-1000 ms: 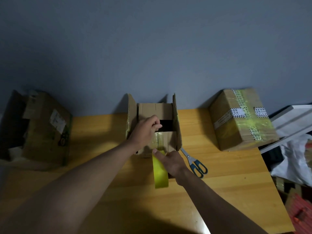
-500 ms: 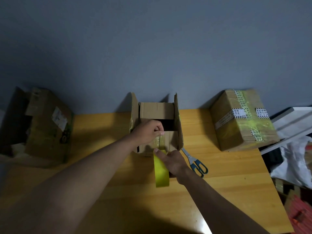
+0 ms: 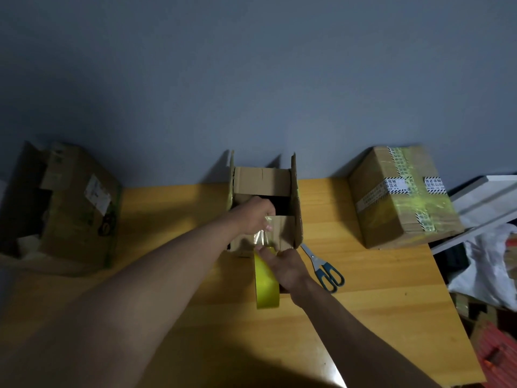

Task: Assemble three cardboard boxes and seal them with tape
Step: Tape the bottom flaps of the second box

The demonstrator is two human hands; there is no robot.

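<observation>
Clear tape (image 3: 261, 233), shiny and thin, is pinched at its free end between the thumb and curled fingers of my left hand (image 3: 253, 217), which sits over the near flap of the middle box (image 3: 264, 208). From there the strip runs down to the yellow tape roll (image 3: 265, 284), which stands on edge on the wooden table (image 3: 377, 289) just in front of the box. My right hand (image 3: 285, 268) holds that roll from its right side, fingers curled round it and the thumb stretched forward along the top toward the strip

The middle box is open at the top: its two side flaps stand upright, the far flap leans inward, and a dark gap shows between far and near flaps. My left forearm crosses the table from the lower left, my right one from the lower right

Just beside my right hand lie scissors (image 3: 324, 268) with blue handles, blades pointing toward the box corner. Well apart on the right, against the grey wall (image 3: 251, 79), sits a sealed box (image 3: 402, 194) wrapped in yellowish tape with printed labels. On the far left stands another box (image 3: 72, 203), partly open and in shadow. Beyond the table's right edge I see a white bag (image 3: 486, 264) and a white board (image 3: 486, 197)
</observation>
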